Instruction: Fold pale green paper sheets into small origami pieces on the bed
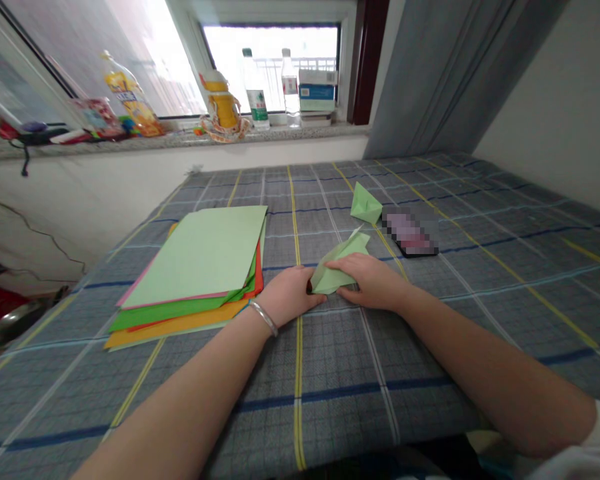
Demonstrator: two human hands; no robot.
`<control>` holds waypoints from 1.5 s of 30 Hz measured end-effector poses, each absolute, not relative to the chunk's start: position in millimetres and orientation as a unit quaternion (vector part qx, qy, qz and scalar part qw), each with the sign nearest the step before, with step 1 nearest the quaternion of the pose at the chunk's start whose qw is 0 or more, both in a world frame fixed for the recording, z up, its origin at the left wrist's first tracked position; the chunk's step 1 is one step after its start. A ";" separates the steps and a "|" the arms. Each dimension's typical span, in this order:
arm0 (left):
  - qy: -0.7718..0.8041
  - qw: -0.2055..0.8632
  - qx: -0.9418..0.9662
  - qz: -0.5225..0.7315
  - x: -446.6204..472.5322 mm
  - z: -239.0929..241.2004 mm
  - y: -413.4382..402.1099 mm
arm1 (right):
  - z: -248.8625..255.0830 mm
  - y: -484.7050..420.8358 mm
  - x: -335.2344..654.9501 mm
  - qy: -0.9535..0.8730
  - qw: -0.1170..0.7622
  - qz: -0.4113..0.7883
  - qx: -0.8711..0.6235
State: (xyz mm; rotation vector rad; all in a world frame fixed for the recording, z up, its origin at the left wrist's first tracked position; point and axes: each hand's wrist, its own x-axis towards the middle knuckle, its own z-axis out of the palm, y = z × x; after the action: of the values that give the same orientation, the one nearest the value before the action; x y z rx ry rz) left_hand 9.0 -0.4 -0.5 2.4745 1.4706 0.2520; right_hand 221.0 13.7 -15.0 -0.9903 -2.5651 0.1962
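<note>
A light green sheet of folded paper (336,259) lies low over the plaid cloth, between my two hands. My left hand (289,293), with a silver bangle at its wrist, grips the paper's left end; its fingertips are partly hidden. On the right side, my right hand (367,281) pinches the paper, thumb below and fingers on top. Loose flaps stick up at the far edge of the paper. Just beyond it stands a finished-looking folded green paper shape (366,204), touching neither hand.
Left of my hands lies a stack of coloured paper (200,257), pale green on top. A phone (410,232) rests beside the folded shape. Bottles (257,100), a yellow drinking cup (223,103) and boxes (317,93) line the windowsill (290,137). A grey curtain (430,73) hangs at right.
</note>
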 end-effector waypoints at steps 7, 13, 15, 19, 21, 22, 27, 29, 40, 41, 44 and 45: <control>0.536 0.151 0.827 0.082 1.3 3.9 5.5 | -14.8 11.9 213.6 -0.920 0.178 0.046 -0.346; 0.544 0.164 0.819 0.078 -3.0 2.4 11.0 | -17.1 10.2 207.1 -0.921 0.185 0.013 -0.343; 0.533 0.176 0.824 0.076 -3.9 1.9 11.8 | -17.5 9.4 204.2 -0.918 0.186 0.003 -0.351; 0.509 0.205 0.833 0.077 -6.2 2.2 13.2 | -18.5 9.6 199.1 -0.913 0.181 -0.005 -0.365; 0.504 0.218 0.833 0.073 -7.5 2.7 14.2 | -19.3 10.5 197.2 -0.910 0.180 -0.003 -0.373; 0.502 0.224 0.832 0.071 -8.0 3.2 14.7 | -19.8 10.9 196.4 -0.908 0.180 -0.001 -0.378; 0.501 0.224 0.834 0.061 -7.5 7.6 14.7 | -23.3 11.7 193.2 -0.894 0.190 0.014 -0.405; 0.504 0.209 0.836 0.055 -6.2 9.7 13.1 | -25.1 12.2 192.3 -0.888 0.198 0.027 -0.415; 0.572 0.087 0.812 0.073 12.6 -4.7 1.7 | -36.4 20.0 190.3 -0.879 0.225 0.062 -0.415; 0.574 0.080 0.812 0.071 13.6 -5.5 1.3 | -37.2 20.6 190.6 -0.879 0.228 0.065 -0.414; 0.566 0.074 0.818 0.067 14.0 -6.7 1.6 | -38.5 21.8 191.3 -0.878 0.238 0.071 -0.409; 0.564 0.073 0.820 0.066 13.6 -6.9 2.0 | -38.3 22.0 191.4 -0.877 0.241 0.072 -0.409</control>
State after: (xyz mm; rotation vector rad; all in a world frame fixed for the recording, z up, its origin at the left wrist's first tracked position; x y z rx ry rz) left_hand 13.6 2.0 -6.9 2.4629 1.6937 0.1970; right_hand 191.4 22.0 -38.3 -1.1191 -2.4004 0.1977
